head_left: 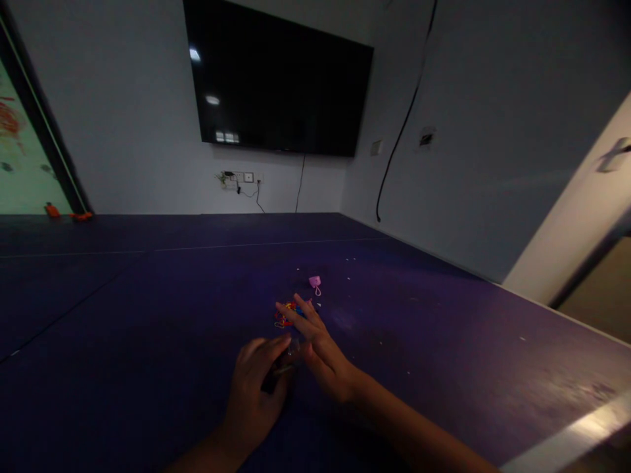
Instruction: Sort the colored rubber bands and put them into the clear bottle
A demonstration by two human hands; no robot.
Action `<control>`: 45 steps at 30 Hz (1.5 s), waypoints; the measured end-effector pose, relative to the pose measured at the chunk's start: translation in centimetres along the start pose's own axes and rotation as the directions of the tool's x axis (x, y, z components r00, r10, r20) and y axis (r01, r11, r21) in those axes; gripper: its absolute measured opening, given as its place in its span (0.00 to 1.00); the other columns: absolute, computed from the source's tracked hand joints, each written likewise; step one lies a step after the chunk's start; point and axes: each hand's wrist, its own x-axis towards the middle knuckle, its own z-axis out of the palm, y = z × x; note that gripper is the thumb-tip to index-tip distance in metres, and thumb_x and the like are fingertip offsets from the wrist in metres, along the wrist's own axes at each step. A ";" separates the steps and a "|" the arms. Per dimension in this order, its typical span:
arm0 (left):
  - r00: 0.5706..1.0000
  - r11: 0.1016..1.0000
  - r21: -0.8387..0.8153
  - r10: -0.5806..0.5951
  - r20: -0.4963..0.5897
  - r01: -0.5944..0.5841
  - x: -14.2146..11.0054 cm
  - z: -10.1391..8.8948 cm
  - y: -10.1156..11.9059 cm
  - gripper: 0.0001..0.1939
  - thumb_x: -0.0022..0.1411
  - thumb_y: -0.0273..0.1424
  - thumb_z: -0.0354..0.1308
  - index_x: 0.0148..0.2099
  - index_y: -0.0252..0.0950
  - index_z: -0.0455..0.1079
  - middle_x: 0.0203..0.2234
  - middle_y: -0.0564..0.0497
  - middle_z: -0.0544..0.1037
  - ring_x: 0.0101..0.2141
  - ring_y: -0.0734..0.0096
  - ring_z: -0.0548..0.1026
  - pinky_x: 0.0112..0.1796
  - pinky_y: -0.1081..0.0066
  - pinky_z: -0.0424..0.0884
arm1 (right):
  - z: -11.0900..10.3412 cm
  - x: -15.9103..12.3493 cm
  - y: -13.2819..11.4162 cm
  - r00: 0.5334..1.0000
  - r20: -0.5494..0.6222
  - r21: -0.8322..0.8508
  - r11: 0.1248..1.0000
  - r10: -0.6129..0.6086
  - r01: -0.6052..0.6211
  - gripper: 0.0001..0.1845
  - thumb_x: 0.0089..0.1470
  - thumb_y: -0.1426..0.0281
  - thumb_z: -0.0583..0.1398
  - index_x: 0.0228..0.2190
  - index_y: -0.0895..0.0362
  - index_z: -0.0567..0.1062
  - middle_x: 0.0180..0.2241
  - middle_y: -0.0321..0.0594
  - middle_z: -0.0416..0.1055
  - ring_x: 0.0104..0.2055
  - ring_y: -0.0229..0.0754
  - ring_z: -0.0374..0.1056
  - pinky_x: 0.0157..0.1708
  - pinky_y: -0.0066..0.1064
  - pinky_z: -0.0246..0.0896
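My left hand [254, 384] is wrapped round a small clear container [290, 356], dim and partly hidden by the fingers. My right hand [326, 358] stretches its fingers over a small heap of coloured paper clips [282, 320] on the purple floor [162, 328]. Its fingertips cover part of the heap, and I cannot tell if they touch it. The right thumb is close to the container's mouth. Just beyond the heap lies a small pink object with a loop [315, 282].
Small white scraps [348, 278] are scattered on the floor to the right. A large black television [280, 79] hangs on the far wall, above sockets and cables [248, 177]. A black cable [400, 135] dangles down the right wall. Orange items [52, 210] lie at the far left.
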 end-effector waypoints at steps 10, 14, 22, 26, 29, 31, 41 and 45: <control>1.000 1.000 -0.016 -0.019 0.009 0.019 0.2 -0.2 0.4 0.17 0.56 0.27 0.55 0.48 0.41 0.66 0.38 0.48 0.76 0.38 0.64 0.74 0.39 0.62 0.71 | 0.0 0.2 -0.1 0.999 -0.029 0.050 0.999 -0.018 0.020 0.28 0.59 0.54 0.39 0.59 0.46 0.52 0.61 0.37 0.51 0.65 0.48 0.33 0.60 0.56 0.31; 1.000 1.000 -0.012 -0.025 0.011 0.025 0.0 -0.2 0.3 0.18 0.56 0.26 0.55 0.49 0.42 0.64 0.39 0.48 0.76 0.38 0.64 0.73 0.39 0.62 0.71 | 0.1 0.0 0.2 0.999 -0.031 0.061 0.998 -0.017 0.018 0.29 0.59 0.53 0.39 0.59 0.47 0.49 0.61 0.38 0.51 0.65 0.47 0.32 0.60 0.56 0.31; 0.999 0.998 -0.041 -0.042 0.016 0.042 0.1 -0.1 0.2 0.19 0.55 0.26 0.56 0.50 0.42 0.64 0.39 0.49 0.75 0.38 0.66 0.73 0.39 0.64 0.71 | 0.2 0.0 0.3 0.999 -0.036 0.089 0.996 -0.008 0.011 0.29 0.58 0.52 0.39 0.59 0.45 0.50 0.60 0.38 0.52 0.65 0.46 0.33 0.60 0.56 0.31; 0.995 0.995 -0.049 -0.089 0.037 0.091 0.3 -0.2 0.3 0.19 0.55 0.28 0.56 0.50 0.42 0.65 0.38 0.49 0.75 0.38 0.65 0.73 0.39 0.64 0.71 | 0.2 0.0 0.6 0.999 -0.052 0.092 0.996 -0.004 0.008 0.28 0.59 0.54 0.39 0.59 0.46 0.51 0.60 0.38 0.52 0.65 0.46 0.34 0.60 0.55 0.34; 0.994 0.994 -0.043 -0.099 0.040 0.101 0.4 -0.3 0.5 0.19 0.55 0.28 0.56 0.50 0.42 0.65 0.38 0.48 0.75 0.38 0.65 0.74 0.39 0.63 0.71 | 0.2 -0.1 0.8 0.998 -0.060 0.101 0.995 -0.002 0.008 0.28 0.59 0.55 0.39 0.58 0.48 0.53 0.60 0.38 0.53 0.65 0.46 0.34 0.60 0.55 0.34; 0.994 0.993 -0.050 -0.102 0.034 0.103 0.4 -0.3 0.5 0.18 0.55 0.28 0.56 0.50 0.42 0.65 0.38 0.48 0.75 0.37 0.65 0.74 0.38 0.64 0.71 | 0.1 -0.1 0.9 0.998 -0.068 0.096 0.995 0.002 0.005 0.28 0.59 0.54 0.39 0.57 0.48 0.55 0.60 0.39 0.54 0.65 0.47 0.35 0.60 0.55 0.33; 0.992 0.988 -0.089 -0.126 0.019 0.127 0.3 -0.1 0.3 0.18 0.54 0.28 0.56 0.49 0.42 0.66 0.37 0.49 0.75 0.37 0.65 0.74 0.38 0.63 0.71 | -0.4 -0.1 1.2 0.987 -0.160 0.080 0.997 0.021 -0.008 0.30 0.58 0.51 0.38 0.44 0.49 0.72 0.57 0.37 0.59 0.63 0.47 0.44 0.59 0.54 0.38; 0.986 0.982 -0.092 -0.166 0.024 0.167 0.3 -0.1 0.3 0.19 0.54 0.29 0.57 0.49 0.43 0.67 0.36 0.49 0.75 0.36 0.65 0.74 0.37 0.63 0.72 | -0.6 0.1 1.3 0.978 -0.207 0.110 0.994 0.020 0.003 0.32 0.57 0.50 0.39 0.32 0.51 0.77 0.52 0.37 0.65 0.61 0.48 0.49 0.58 0.52 0.42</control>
